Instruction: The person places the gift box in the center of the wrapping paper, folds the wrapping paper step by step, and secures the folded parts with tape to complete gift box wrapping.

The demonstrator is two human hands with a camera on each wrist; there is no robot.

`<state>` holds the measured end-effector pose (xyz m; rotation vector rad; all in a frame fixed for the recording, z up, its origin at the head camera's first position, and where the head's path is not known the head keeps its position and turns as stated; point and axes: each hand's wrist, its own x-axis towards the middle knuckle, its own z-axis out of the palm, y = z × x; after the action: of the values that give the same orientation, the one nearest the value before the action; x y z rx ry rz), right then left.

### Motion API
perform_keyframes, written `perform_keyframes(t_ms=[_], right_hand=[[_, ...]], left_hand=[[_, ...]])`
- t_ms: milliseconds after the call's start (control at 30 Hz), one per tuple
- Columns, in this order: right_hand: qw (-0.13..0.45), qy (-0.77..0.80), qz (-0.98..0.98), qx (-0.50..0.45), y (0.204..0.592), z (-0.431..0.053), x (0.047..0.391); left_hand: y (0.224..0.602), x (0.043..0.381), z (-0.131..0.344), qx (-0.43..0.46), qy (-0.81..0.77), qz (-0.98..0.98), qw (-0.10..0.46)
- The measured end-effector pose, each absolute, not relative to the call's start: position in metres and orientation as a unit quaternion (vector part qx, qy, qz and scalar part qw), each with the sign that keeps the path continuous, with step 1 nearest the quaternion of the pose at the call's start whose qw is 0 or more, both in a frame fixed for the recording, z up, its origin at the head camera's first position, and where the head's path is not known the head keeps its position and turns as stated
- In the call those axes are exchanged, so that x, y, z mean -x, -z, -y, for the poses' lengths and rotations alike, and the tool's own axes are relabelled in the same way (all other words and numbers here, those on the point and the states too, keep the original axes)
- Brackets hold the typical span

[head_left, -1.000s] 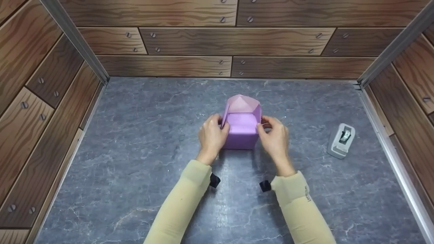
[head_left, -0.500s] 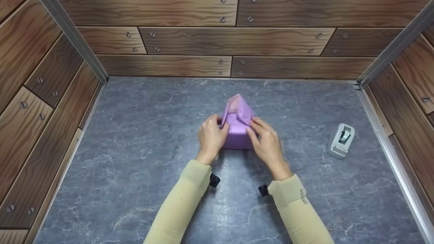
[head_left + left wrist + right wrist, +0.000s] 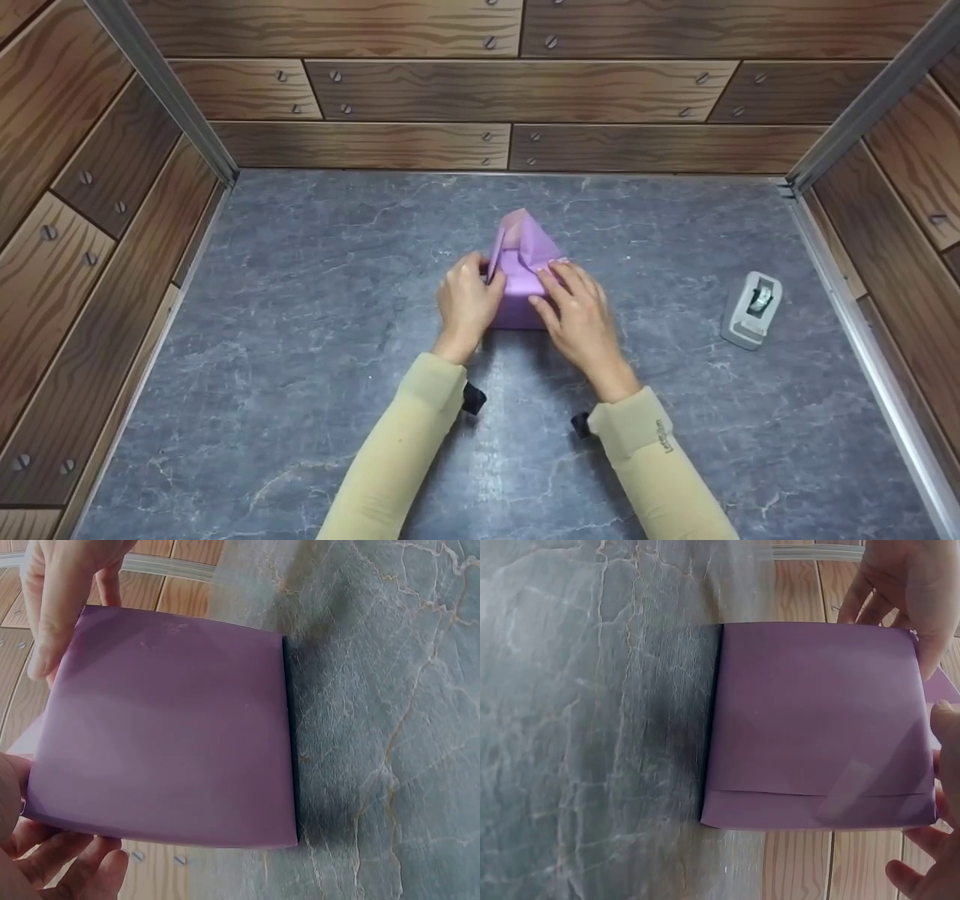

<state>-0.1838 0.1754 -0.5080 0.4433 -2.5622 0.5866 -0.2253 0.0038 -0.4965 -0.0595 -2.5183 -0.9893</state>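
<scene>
A box wrapped in purple paper stands on the grey marbled surface, paper flaps at its top end. The left flap stands up, and the far one rises to a paler peak. My left hand holds the box's left side, thumb at the near top corner and fingers outside. The right flap is bent inward over the top, creased. My right hand presses that flap with extended fingers, its thumb at the near edge. In the right wrist view, a strip of clear tape crosses a paper seam.
A grey tape dispenser sits to the right on the marbled surface. Wood-patterned walls enclose the back and sides, with metal rails along the edges.
My right hand has moved left from the box's right side onto its top, folding the upright right flap inward. My left hand has stayed in place.
</scene>
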Motion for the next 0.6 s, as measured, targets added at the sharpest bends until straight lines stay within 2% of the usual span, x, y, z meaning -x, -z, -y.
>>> perform_keyframes(t_ms=[600], right_hand=[[0.172,-0.163,0.96,-0.148,0.498,-0.16,0.196]], left_hand=[[0.497,0.226,-0.003,0.029,0.361,0.905,0.223]])
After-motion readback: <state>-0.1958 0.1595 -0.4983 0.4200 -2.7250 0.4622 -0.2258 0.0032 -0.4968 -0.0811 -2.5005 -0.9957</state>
